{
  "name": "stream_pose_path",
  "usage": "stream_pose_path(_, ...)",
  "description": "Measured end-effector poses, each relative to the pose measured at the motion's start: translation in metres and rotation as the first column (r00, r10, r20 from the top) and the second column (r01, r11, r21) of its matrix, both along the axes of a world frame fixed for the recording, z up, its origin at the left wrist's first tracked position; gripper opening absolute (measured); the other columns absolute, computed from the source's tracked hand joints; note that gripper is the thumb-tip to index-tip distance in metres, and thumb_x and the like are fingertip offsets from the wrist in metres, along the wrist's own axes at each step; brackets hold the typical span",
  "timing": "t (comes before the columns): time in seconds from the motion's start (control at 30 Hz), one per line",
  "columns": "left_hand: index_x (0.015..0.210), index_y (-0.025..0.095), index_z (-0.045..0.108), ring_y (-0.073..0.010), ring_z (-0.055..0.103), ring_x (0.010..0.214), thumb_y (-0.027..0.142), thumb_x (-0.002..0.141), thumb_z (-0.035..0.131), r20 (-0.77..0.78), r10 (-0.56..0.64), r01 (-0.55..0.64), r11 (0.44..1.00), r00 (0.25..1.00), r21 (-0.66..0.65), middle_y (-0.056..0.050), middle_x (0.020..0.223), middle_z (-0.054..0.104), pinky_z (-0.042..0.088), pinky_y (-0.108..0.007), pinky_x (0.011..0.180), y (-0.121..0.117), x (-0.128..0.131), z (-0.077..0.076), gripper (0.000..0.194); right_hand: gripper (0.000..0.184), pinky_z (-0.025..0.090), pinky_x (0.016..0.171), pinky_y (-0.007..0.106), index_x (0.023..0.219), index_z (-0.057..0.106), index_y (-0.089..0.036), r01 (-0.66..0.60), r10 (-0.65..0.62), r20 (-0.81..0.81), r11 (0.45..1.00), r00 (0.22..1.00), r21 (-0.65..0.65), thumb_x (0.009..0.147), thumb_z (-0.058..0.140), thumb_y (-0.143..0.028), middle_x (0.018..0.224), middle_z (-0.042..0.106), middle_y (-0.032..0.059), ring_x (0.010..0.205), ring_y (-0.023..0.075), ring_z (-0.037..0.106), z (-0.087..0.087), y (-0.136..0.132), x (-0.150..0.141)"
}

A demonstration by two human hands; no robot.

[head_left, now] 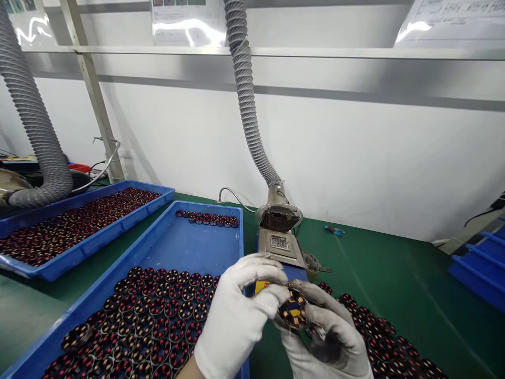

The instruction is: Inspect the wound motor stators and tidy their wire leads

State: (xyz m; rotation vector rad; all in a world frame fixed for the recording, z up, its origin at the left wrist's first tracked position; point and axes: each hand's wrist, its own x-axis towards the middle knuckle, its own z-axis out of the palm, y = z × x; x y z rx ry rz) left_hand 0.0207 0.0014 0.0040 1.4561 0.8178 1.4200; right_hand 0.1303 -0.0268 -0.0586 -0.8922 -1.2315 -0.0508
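Both my hands wear white gloves and meet low in the middle of the view. My left hand [240, 310] curls its fingers over the top of a small round wound coil part [294, 310] with copper windings. My right hand [329, 334] cups the same part from below and the right. Just behind the hands stands a small solder pot [281, 245] on a blue base, under the mouth of a grey fume hose [248, 100].
A blue tray [185, 247] at my left holds several rows of round coil parts. Another blue tray [84, 245] full of them sits further left. More parts [379, 337] lie loose on the green mat at right. Blue bins [479, 268] stand at far right.
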Motion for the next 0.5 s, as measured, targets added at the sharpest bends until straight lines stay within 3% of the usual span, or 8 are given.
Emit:
stream_pose_path(0.1,0.066,0.022,0.071,-0.0138,0.064,0.089,0.007,0.066,0.063,0.153,0.026,-0.019,0.999,0.988,-0.043,0.001,0.085,0.071,0.047,-0.015,0.078,-0.001,-0.002,-0.001,0.017,0.035,0.057,0.068,0.025,0.093,0.057,-0.025,-0.023,0.023,0.017,0.999,1.000,-0.024,0.066,0.069,-0.005,0.103,0.060,0.0035,0.088,0.0166,0.065,-0.002,0.000,-0.001)
stream_pose_path(0.2,0.071,0.026,0.073,-0.0131,0.065,0.088,0.009,0.069,0.062,0.324,0.120,-0.101,0.992,0.938,-0.074,0.003,0.091,0.071,0.050,-0.013,0.074,-0.003,-0.009,-0.003,0.020,0.030,0.056,0.071,0.025,0.092,0.057,-0.025,-0.054,0.051,-0.080,0.998,0.996,-0.036,0.069,0.069,-0.009,0.103,0.059,0.0043,0.089,0.0165,0.064,0.000,-0.003,-0.005)
stream_pose_path(0.27,0.073,0.029,0.073,-0.0124,0.065,0.090,0.010,0.071,0.062,0.319,0.178,-0.166,0.984,0.931,-0.065,0.005,0.094,0.072,0.050,-0.012,0.075,-0.006,-0.017,-0.003,0.023,0.025,0.056,0.071,0.027,0.091,0.058,-0.026,-0.094,0.084,-0.184,0.995,0.979,-0.044,0.071,0.068,-0.013,0.103,0.060,0.0049,0.091,0.0174,0.063,0.005,-0.006,-0.003)
stream_pose_path(0.33,0.073,0.030,0.073,-0.0139,0.065,0.094,0.011,0.071,0.064,0.175,0.186,-0.191,0.981,0.967,0.014,0.004,0.092,0.072,0.049,-0.013,0.079,-0.010,-0.029,-0.003,0.021,0.024,0.057,0.065,0.026,0.091,0.060,-0.026,-0.198,0.173,-0.211,0.975,0.962,-0.099,0.071,0.070,-0.017,0.102,0.064,0.0058,0.091,0.0195,0.065,0.014,-0.008,0.007)
stream_pose_path(0.4,0.073,0.029,0.073,-0.0171,0.064,0.095,0.013,0.071,0.066,-0.088,0.139,-0.121,0.975,0.986,0.185,0.002,0.088,0.073,0.048,-0.018,0.086,-0.012,-0.043,-0.008,0.018,0.026,0.058,0.059,0.025,0.092,0.063,-0.026,-0.320,0.271,-0.205,0.909,0.940,-0.266,0.069,0.073,-0.022,0.097,0.069,0.0072,0.085,0.0214,0.068,0.027,-0.005,0.026)
stream_pose_path(0.47,0.079,0.031,0.074,-0.0187,0.067,0.090,0.016,0.072,0.069,-0.375,0.084,0.053,0.938,0.923,0.342,0.001,0.084,0.074,0.047,-0.021,0.089,-0.013,-0.055,-0.023,0.017,0.030,0.057,0.059,0.025,0.091,0.066,-0.023,-0.385,0.317,-0.220,0.787,0.923,-0.483,0.063,0.077,-0.026,0.086,0.072,0.0070,0.072,0.0198,0.069,0.042,0.006,0.048)
stream_pose_path(0.5,0.084,0.034,0.073,-0.0192,0.068,0.089,0.016,0.072,0.070,-0.475,0.051,0.132,0.930,0.879,0.344,0.002,0.085,0.074,0.047,-0.022,0.088,-0.013,-0.059,-0.034,0.022,0.031,0.057,0.058,0.024,0.088,0.067,-0.021,-0.392,0.307,-0.243,0.746,0.920,-0.539,0.060,0.079,-0.030,0.079,0.073,0.0057,0.066,0.0183,0.069,0.050,0.015,0.058)
